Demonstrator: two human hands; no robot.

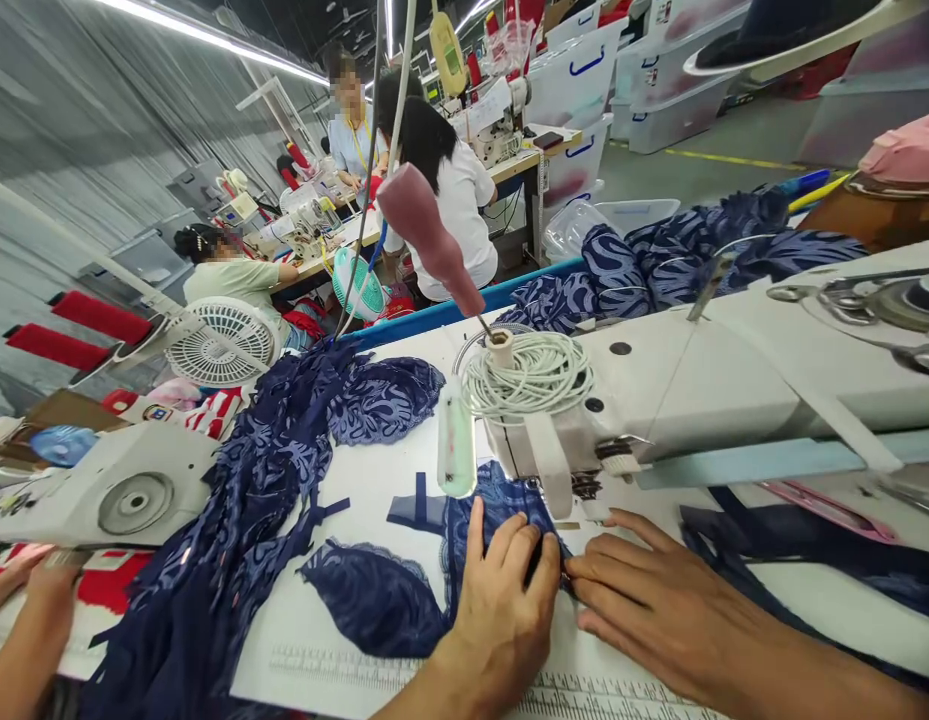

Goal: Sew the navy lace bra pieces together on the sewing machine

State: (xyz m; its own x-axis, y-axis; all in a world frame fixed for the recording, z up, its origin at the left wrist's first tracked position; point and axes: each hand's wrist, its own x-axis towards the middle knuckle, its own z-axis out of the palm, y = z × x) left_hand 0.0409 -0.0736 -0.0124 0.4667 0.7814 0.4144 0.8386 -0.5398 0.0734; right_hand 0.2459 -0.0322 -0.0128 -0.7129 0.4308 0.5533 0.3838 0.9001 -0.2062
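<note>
A navy lace bra (408,600) lies on the white machine table, one moulded cup facing up and its band running under the sewing machine's head (554,470). My left hand (505,595) rests on the band with fingers spread, pressing it down just in front of the needle area. Close beside it, my right hand (651,600) has its fingertips bent together at the band's right edge, gripping the cloth. The needle and presser foot are mostly hidden. A narrow navy strap end (421,505) sticks out left of my left hand.
Navy lace pieces (261,470) are heaped on the left, with bundled ones (621,275) behind the machine. A screwdriver (434,240) stands in the machine top beside coiled pale cord (539,375). Pink-handled snips (831,508) lie right. A neighbour's arm (29,630) reaches in left.
</note>
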